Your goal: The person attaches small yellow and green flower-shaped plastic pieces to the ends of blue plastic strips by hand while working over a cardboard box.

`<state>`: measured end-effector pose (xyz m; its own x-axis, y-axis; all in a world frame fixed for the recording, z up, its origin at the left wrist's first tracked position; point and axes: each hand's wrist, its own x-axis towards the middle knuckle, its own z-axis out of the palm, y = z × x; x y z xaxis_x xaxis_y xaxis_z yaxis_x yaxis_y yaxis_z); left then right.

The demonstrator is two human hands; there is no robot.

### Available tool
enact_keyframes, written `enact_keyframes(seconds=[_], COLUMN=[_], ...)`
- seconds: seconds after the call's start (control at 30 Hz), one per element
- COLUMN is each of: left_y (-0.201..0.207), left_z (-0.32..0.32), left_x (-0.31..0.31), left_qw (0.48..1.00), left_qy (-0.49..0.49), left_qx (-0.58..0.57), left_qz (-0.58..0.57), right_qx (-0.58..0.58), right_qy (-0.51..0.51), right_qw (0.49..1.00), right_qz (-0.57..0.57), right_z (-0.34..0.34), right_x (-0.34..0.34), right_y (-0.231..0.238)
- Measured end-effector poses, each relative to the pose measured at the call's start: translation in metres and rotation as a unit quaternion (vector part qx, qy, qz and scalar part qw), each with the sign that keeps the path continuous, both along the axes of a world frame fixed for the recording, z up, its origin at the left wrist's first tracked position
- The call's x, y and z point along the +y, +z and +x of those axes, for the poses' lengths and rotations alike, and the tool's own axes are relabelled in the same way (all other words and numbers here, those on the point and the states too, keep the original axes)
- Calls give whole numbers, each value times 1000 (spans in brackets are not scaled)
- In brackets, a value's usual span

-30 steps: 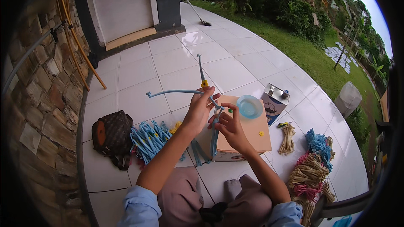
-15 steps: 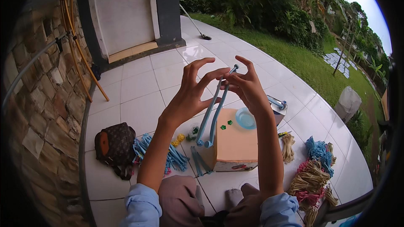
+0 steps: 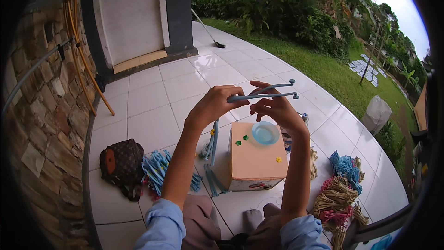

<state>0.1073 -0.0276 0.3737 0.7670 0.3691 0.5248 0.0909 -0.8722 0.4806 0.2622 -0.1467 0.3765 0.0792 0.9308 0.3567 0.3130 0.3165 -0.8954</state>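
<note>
My left hand [image 3: 221,102] is closed in a pinch on a light blue cord [image 3: 259,96], doubled over in front of me. Two of its knobbed ends stick out to the right, one above the other. More blue cord hangs below the left hand, with a small yellow flower-shaped piece [image 3: 212,132] against it. My right hand [image 3: 276,109] is beside the two strands, its fingers apart and partly behind them. Below the hands stands a box with a peach top [image 3: 254,164]; on it are a light blue dish [image 3: 266,133], green flower pieces [image 3: 242,140] and a yellow flower [image 3: 278,159].
A bundle of blue cords [image 3: 159,169] and a brown patterned backpack [image 3: 122,162] lie on the left. Bundles of blue, beige and pink cords [image 3: 340,192] are on the right. A stone wall [image 3: 41,125] borders the tiles; a broom [image 3: 217,44] stands farther off.
The cord has swung from hanging down steeply to pointing right, nearly level. My left hand has closed on it, and my right hand has lowered, its fingers loosened from the cord.
</note>
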Motion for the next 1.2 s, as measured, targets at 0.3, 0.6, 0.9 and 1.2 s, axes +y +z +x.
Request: enact_keyframes(seconds=[0.3,0.6,0.9,1.2], left_y=[4,0,-21,-62], left_z=[-13,-17,-8,-16], left_x=[1,14,42,77], left_qw=[999,909,747,921], left_qy=[16,-140,-194,-21], left_qx=[-39,-135,-243,50], left_qz=[2,-368,-588,-386], right_qx=[159,199,173,-148], right_qy=[13,-72,-37,-21], right_qw=[983,956,980,957], right_qz=[95,205,92,-249], right_z=[0,-1,11,49], right_x=[10,16,26,65], right_y=[2,-2,-14,-120])
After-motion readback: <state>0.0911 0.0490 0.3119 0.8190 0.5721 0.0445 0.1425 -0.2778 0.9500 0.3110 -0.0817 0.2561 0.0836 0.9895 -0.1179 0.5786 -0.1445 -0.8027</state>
